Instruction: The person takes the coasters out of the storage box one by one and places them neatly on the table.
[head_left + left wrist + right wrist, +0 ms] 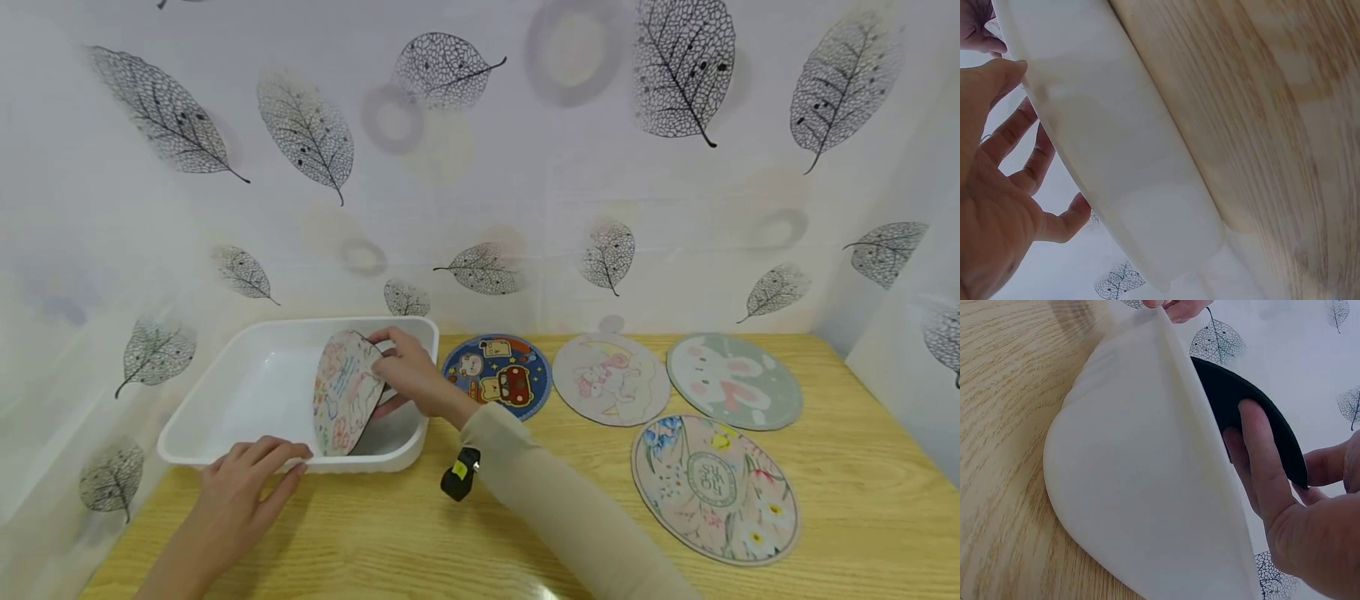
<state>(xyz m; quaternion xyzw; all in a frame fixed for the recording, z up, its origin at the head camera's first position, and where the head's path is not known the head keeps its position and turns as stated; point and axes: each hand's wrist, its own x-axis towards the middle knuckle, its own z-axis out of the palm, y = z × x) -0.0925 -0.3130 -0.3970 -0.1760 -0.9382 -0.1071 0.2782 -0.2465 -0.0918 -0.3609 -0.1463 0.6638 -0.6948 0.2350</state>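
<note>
A white plastic basin (258, 392) stands at the left of the wooden table. My left hand (251, 492) grips its front rim, the thumb (1007, 72) on the outer side and the other fingers bent over the edge. Inside the basin, my right hand (408, 371) holds a round mat (345, 396) with a printed pink and floral face. This mat is tilted up on edge, its printed side turned left. Its dark underside (1216, 387) faces my right hand in the right wrist view, where fingers lie against it. The mat's lower edge is near the basin's front wall.
Several round mats lie flat to the right: a dark blue one (536, 379), a pale pink one (611, 379), a grey-green rabbit one (735, 383) and a flowered one (716, 492). Leaf-print cloth (525, 208) hangs behind. A black device (460, 475) sits at my right wrist.
</note>
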